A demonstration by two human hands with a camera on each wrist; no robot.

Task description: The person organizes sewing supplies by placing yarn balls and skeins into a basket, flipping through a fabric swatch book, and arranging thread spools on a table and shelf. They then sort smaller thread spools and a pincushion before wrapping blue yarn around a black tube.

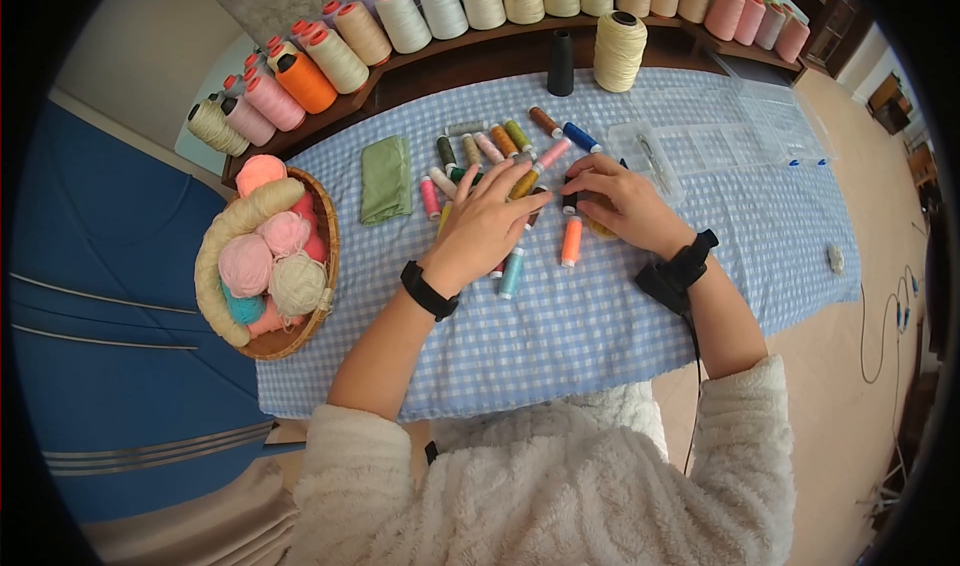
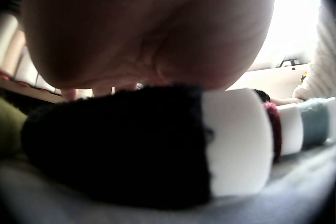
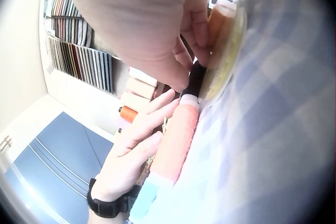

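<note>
On the blue checked cloth [image 1: 700, 256] lies a cluster of small thread spools. My left hand [image 1: 478, 221] is spread palm down over them with its fingers extended. Under its palm, the left wrist view shows a blurred black spool [image 2: 121, 150] with a white end. With thumb and fingers, my right hand [image 1: 632, 206] pinches a black thread spool [image 1: 570, 204]. An orange-pink spool [image 1: 571, 242] lies end to end with that one. Beside the right fingers, a flat yellowish disc [image 3: 226, 66] shows. A light blue spool [image 1: 512, 274] lies nearest my body.
A wicker basket [image 1: 328, 221] of yarn balls stands at the left, near a folded green cloth [image 1: 385, 181]. Clear plastic boxes [image 1: 745, 131] lie at the right. A cream thread cone [image 1: 620, 54] and a black cone [image 1: 561, 66] stand at the back, before a shelf of cones.
</note>
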